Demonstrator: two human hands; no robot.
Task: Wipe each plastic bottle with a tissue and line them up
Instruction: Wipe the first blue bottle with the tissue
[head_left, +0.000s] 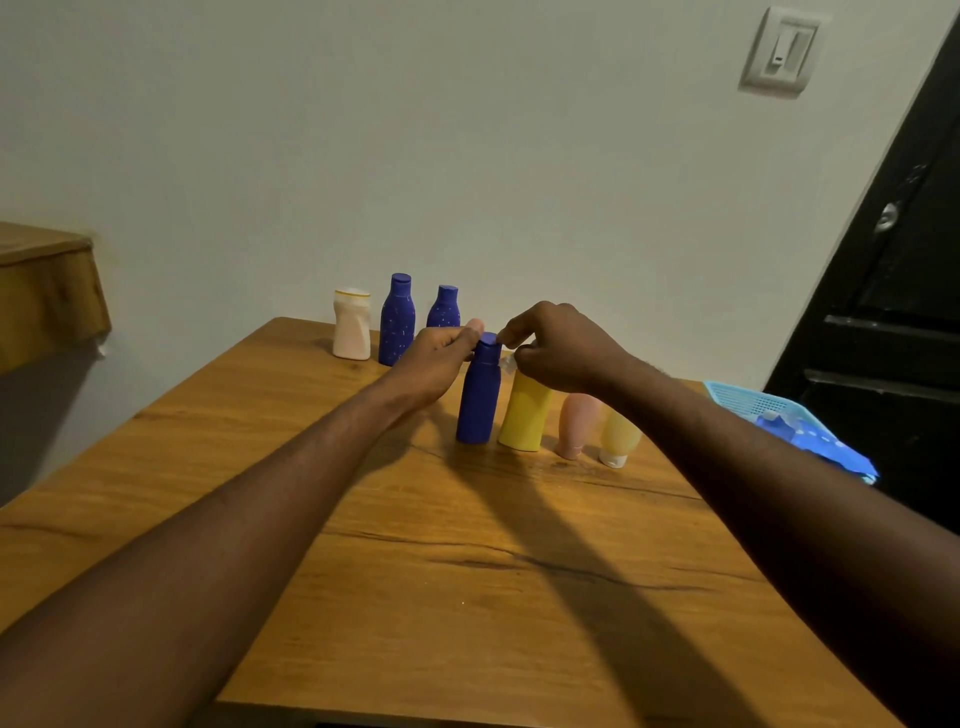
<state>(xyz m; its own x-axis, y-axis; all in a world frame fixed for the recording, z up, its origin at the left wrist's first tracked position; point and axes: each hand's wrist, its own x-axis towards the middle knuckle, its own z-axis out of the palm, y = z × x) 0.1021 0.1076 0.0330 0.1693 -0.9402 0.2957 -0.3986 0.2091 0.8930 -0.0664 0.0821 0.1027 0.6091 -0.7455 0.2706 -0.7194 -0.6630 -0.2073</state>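
Note:
A plain blue bottle (479, 397) stands upright on the wooden table (441, 545). My left hand (441, 358) pinches its cap from the left. My right hand (561, 351) touches the cap from the right with curled fingers and holds a small wad of white tissue (510, 362). To the right of the blue bottle stand a yellow bottle (524, 413), a pink tube (576, 423) and a yellow tube (618, 439), both cap down, in a row. At the back by the wall stand a white bottle (351, 325) and two speckled blue bottles (397, 319) (444, 307).
A light blue plastic basket (748, 400) with a blue packet (815, 441) in it sits at the table's right edge. A black door (893, 291) is on the right, and a wooden shelf (47, 280) juts out at the left.

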